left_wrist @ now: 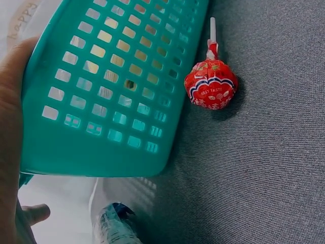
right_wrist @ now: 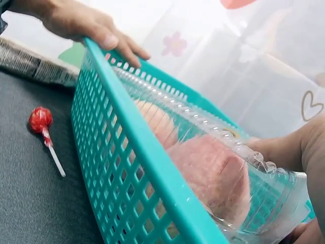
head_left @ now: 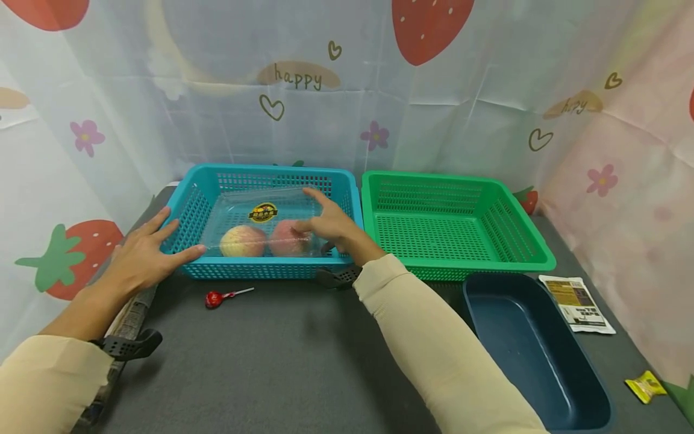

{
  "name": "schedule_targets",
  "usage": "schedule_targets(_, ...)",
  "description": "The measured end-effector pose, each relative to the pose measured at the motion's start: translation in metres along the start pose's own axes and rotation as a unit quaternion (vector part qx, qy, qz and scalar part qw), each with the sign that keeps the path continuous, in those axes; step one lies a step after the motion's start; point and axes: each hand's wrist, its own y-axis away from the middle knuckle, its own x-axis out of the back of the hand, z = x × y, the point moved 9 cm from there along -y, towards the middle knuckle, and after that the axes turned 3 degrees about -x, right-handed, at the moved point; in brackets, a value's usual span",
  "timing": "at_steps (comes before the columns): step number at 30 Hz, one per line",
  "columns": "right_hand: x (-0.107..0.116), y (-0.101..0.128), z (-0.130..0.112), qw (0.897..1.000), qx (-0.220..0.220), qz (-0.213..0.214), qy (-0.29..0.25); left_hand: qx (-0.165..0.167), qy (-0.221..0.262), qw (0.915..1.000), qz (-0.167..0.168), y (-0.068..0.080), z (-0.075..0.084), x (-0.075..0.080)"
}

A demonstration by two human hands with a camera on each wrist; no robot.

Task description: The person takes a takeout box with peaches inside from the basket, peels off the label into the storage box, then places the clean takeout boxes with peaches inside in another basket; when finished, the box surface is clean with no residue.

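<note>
A clear plastic fruit box (head_left: 233,208) with a black-and-gold label sits inside the blue basket (head_left: 271,269). Through its lid show a yellowish peach (head_left: 243,241) and a pinker peach (head_left: 284,238). My right hand (head_left: 338,228) grips the box's right end; in the right wrist view its upper fingers press the lid edge, while the lower ones are partly hidden. At the basket's left front corner, my left hand (head_left: 138,256) rests on the rim with fingers spread. A red lollipop (head_left: 214,299) lies in front of the basket, close by in the left wrist view.
To the right of the blue basket stands a green basket (head_left: 528,266). A dark blue tray (head_left: 588,386) lies at the right front, beside a white-and-brown packet (head_left: 580,306) and a yellow wrapped candy (head_left: 645,386). Something newspaper-printed (head_left: 130,316) lines the left table edge. A printed curtain hangs behind.
</note>
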Motion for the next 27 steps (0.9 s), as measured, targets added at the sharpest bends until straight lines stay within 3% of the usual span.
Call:
schedule_targets(11, 0.017, 0.016, -0.006, 0.990, 0.002, 0.016, -0.138, 0.000, 0.002, 1.0000, 0.002, 0.000, 0.000, -0.001)
schedule_targets(27, 0.045, 0.046, -0.021, 0.980, 0.040, 0.021, -0.194, -0.011, 0.015, 0.9998, -0.001, 0.000, 0.002, 0.000)
